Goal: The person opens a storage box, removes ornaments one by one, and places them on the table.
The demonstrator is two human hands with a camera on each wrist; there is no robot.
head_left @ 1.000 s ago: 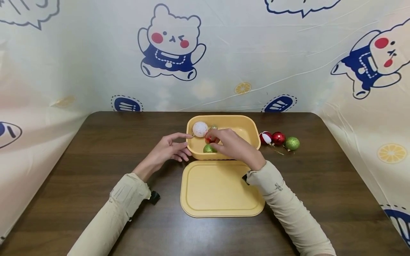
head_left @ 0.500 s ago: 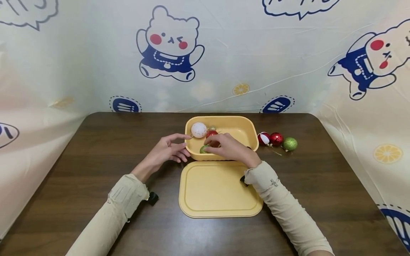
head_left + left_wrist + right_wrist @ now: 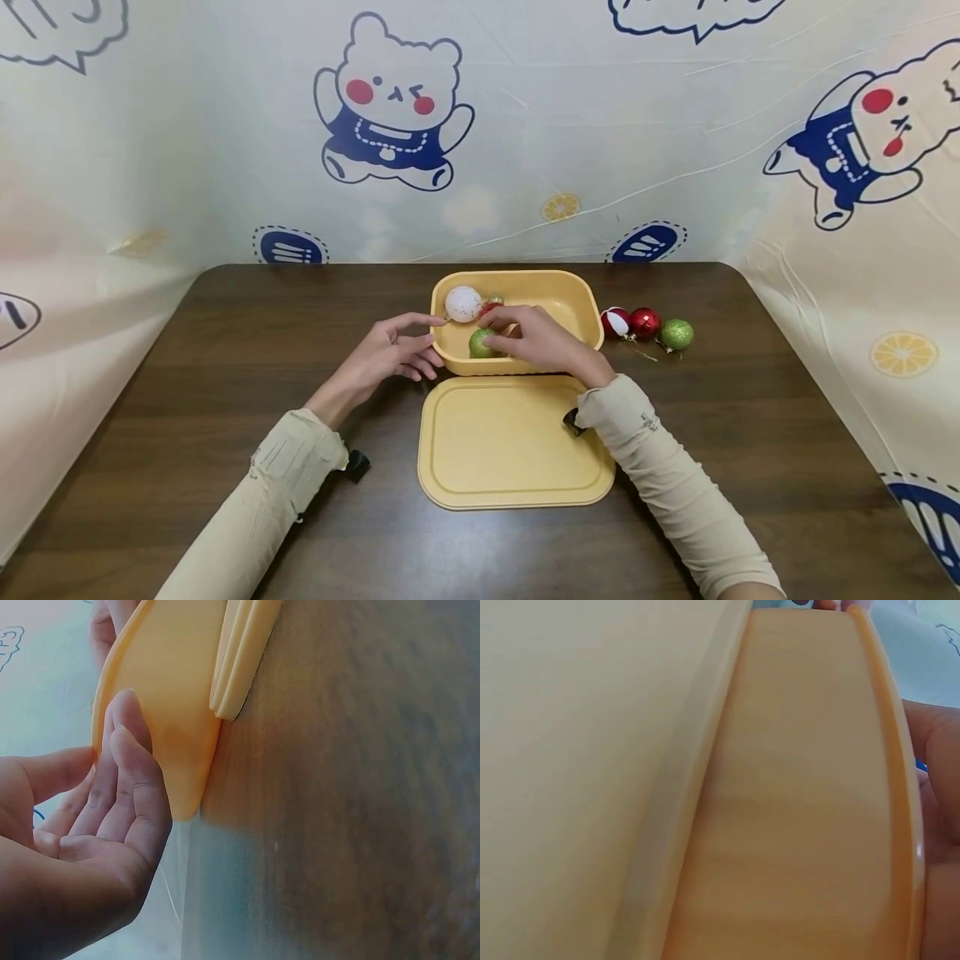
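A yellow box (image 3: 570,312) stands near the back of the table. My left hand (image 3: 386,348) lies at its left end, thumb and fingertips touching the rim and outer wall; these fingers (image 3: 135,780) are loosely bent. My right hand (image 3: 543,337) reaches over the front wall into the box. Its thumb lies against a glittery green Christmas ball (image 3: 482,342); whether it grips the ball is unclear. A white speckled ball (image 3: 463,304), a partly hidden red ball (image 3: 491,308) and a small greenish ball (image 3: 496,298) are also inside. In the right wrist view the box's wall hides the fingertips.
A flat yellow lid (image 3: 517,442) lies in front of the box. To the right, on the table, sit a red-and-white ball (image 3: 616,322), a shiny red ball (image 3: 645,322) and another green ball (image 3: 677,334). Printed cloth (image 3: 517,150) hangs behind.
The green ball in the box first shifted left, then right and slightly back, showing more of itself. A second red patch seen under my right hand is now hidden. My left hand has stayed put.
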